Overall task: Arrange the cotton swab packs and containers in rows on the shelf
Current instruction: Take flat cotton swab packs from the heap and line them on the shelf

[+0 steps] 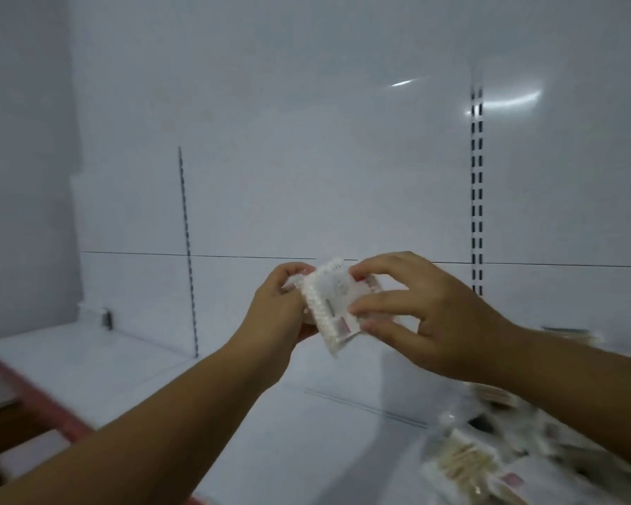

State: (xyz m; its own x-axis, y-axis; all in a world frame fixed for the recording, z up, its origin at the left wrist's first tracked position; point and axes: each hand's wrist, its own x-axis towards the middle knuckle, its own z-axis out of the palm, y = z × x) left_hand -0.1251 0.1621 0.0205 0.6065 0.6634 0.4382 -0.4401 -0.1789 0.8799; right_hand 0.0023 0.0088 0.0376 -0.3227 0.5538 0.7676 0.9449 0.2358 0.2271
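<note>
While both hands hold it up in front of the back panel (pixel 306 140), a small cotton swab pack (pixel 328 297) hangs above the shelf (pixel 143 377), touching nothing but fingers. It is a flat, rectangular sachet of clear, crinkly film. A tight row of white, fluffy swab tips shows along its left edge, and a pale printed label with a pink-red patch sits near its lower corner. The print is too blurred to read.

The left hand (pixel 281 311) has its fingers curled round the pack's left side. More white wrapping shows under those fingers, but I cannot tell whether it is a second pack. The right hand (pixel 427 315) pinches the right side of the pack between thumb and fingertips, the other fingers bent beside them.

The shelf is smooth white sheet metal edged at the left with a red strip (pixel 33 393). The back panel is glossy white and catches streaks of light. A slotted upright (pixel 477 184) with twin columns of dark holes runs down it behind the right hand.

At the lower right, under the right forearm, a heap of packs (pixel 463 464) lies loose on the shelf, with wooden-coloured sticks and pink label patches showing through the film, all blurred.
</note>
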